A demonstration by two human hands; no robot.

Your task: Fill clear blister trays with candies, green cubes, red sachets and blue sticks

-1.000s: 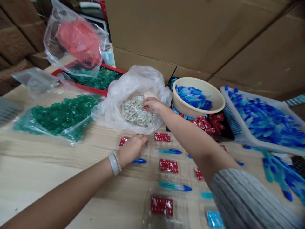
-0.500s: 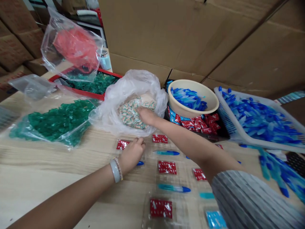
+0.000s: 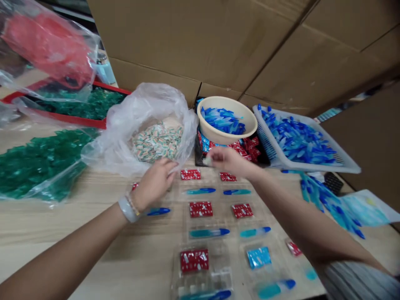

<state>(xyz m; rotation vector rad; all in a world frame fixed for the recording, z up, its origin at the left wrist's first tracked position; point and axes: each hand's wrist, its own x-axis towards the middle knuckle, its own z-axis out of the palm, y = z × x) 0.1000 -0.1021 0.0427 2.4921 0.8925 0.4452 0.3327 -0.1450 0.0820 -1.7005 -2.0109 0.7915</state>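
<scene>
A plastic bag stands open, full of small white, green and orange pieces. My left hand is at the bag's front edge, fingers curled together; what they may hold is hidden. My right hand, blurred, pinches a small pale piece in front of the black box of packets. Below lie clear trays holding red packets, a blue packet and blue pen-shaped items.
A cream bowl and a white basket hold blue pieces. Green pieces lie in a bag at the left, with a red-rimmed tray behind. Cardboard boxes stand at the back.
My right hand has left the bag of small pieces and moved right, over the trays' back row. My left hand stays low by the bag. The view has turned rightward.
</scene>
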